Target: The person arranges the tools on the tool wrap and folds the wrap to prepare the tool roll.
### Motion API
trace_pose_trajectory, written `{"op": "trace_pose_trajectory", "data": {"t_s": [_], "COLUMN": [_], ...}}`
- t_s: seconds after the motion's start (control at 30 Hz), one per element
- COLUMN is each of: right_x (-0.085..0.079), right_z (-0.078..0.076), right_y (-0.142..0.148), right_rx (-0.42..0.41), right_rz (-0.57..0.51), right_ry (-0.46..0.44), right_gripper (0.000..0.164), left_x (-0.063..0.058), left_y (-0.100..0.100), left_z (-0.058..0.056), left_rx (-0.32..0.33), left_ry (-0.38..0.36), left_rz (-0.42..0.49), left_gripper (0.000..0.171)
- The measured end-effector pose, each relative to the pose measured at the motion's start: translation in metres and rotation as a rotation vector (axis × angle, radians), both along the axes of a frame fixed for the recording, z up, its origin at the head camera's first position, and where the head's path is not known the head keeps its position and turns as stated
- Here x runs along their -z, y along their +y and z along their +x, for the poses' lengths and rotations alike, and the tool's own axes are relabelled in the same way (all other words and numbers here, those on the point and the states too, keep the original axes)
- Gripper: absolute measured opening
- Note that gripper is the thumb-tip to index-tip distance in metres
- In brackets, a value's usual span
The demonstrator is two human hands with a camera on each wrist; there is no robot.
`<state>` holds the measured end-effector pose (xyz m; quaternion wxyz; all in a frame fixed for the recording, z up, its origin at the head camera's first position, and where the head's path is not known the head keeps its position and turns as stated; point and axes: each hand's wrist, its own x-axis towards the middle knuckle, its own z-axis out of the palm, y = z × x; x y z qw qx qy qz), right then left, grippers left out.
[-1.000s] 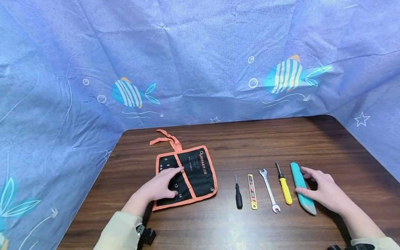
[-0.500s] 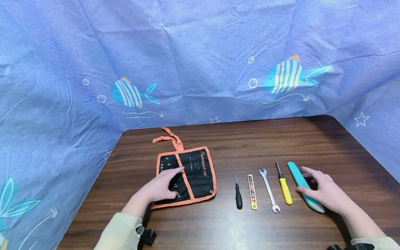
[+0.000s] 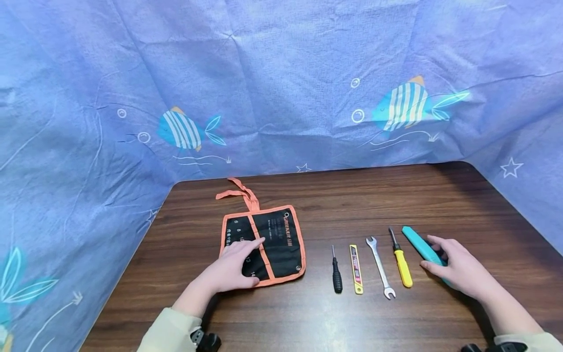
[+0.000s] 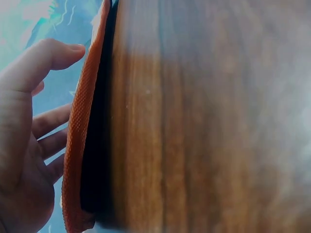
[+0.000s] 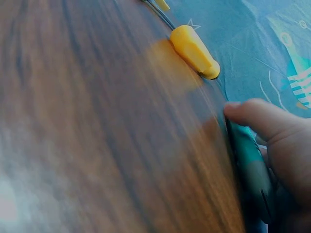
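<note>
On the left of the table, a black tool pouch point(image 3: 278, 244) with orange edging lies flat, its orange ties point(image 3: 241, 192) pointing away from me. My left hand point(image 3: 224, 269) rests over the pouch's near left corner, thumb and fingers spread and fairly straight. In the left wrist view, the thumb is beside the pouch's orange edge point(image 4: 80, 116). My right hand point(image 3: 462, 266) holds a teal utility knife point(image 3: 420, 243), thumb on one side and fingers on the other. The hand covers the knife's near part, whose grey end shows in the right wrist view.
Left of the knife lie a yellow-handled screwdriver point(image 3: 402, 269), a double open-end wrench point(image 3: 380, 269), a yellow blade pack point(image 3: 356, 270) and a small black screwdriver point(image 3: 336, 276), roughly in a row. A blue fish-print cloth point(image 3: 281, 98) hangs behind the brown table point(image 3: 325, 322).
The utility knife has turned, its far end swinging left and its near end going under my right hand. The pouch has turned slightly, and my left hand has shifted a little right and nearer.
</note>
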<state>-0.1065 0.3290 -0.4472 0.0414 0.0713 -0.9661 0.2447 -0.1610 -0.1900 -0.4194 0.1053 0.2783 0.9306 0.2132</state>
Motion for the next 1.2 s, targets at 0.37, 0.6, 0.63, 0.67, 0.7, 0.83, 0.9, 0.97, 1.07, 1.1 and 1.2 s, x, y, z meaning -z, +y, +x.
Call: {"op": "trace_pose_trajectory", "data": {"t_s": [0.37,0.6,0.63,0.67,0.7,0.83,0.9,0.97,1.07,1.1,1.2], "right_x": [0.001,-0.013,-0.015,-0.017,-0.018,-0.022,-0.024,-0.026,-0.029,-0.03,-0.035], "right_z": [0.0,-0.009,-0.01,-0.012,-0.013,-0.015,-0.017,-0.019,-0.023,-0.024,-0.029], "right_y": [0.0,-0.006,-0.007,-0.008,-0.009,-0.014,-0.017,-0.02,-0.026,-0.029,-0.038], "right_rx": [0.0,-0.024,-0.031,-0.037,-0.043,-0.058,-0.061,-0.064,-0.079,-0.085,-0.117], "right_rz": [0.058,0.08,0.079,0.08,0.08,0.067,0.06,0.051,0.048,0.045,0.035], "right_ry": [0.067,0.014,0.012,0.013,0.019,0.035,0.037,0.032,0.031,0.031,0.036], "right_gripper": [0.049,0.05,0.05,0.05,0.049,0.048,0.048,0.049,0.049,0.049,0.048], "left_x": [0.005,0.009,0.01,0.011,0.012,0.016,0.019,0.022,0.025,0.026,0.027], "left_y": [-0.002,-0.004,-0.004,-0.005,-0.005,-0.006,-0.006,-0.006,-0.006,-0.006,-0.005], "left_z": [0.006,0.009,0.009,0.009,0.01,0.01,0.01,0.011,0.011,0.012,0.012], "left_rx": [0.042,0.093,0.099,0.102,0.102,0.099,0.093,0.088,0.081,0.079,0.074], "left_ry": [0.014,-0.006,-0.006,-0.011,-0.011,-0.004,0.0,0.008,0.024,0.029,0.037], "left_rz": [0.029,0.049,0.058,0.067,0.073,0.081,0.086,0.096,0.112,0.113,0.101], "left_gripper": [0.079,0.062,0.061,0.06,0.059,0.059,0.06,0.06,0.058,0.057,0.055]}}
